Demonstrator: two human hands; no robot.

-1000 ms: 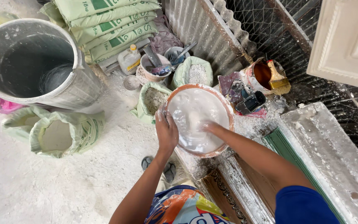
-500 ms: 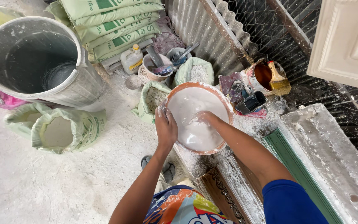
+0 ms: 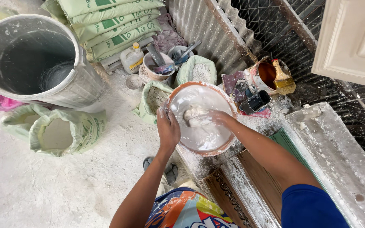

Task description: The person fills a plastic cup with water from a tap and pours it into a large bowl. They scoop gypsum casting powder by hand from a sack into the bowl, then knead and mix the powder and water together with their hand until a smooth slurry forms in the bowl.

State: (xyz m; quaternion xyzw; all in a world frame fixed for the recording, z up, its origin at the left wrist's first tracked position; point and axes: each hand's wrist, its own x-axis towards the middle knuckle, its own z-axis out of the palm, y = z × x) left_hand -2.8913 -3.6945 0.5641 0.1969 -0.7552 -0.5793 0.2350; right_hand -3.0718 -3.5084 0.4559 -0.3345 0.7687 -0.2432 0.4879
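Observation:
A round orange-rimmed basin [image 3: 229, 104] full of wet white plaster sits on a dusty ledge in front of me. My left hand [image 3: 168, 129] grips the basin's left rim. My right hand [image 3: 207, 119] is down inside the basin, coated in white paste and closed around a lump of the mix. Both forearms reach in from the bottom of the frame.
A large grey drum [image 3: 39, 63] stands at left, with open green powder sacks [image 3: 60, 131] below it and stacked sacks [image 3: 110, 25] behind. A paint can with a brush [image 3: 275, 76], small buckets with tools [image 3: 159, 65] and a white moulding [image 3: 339, 164] surround the basin.
My right hand has moved from the basin's lower edge to its middle and lifted a lump of paste. The view has shifted slightly; my left hand keeps its hold on the rim.

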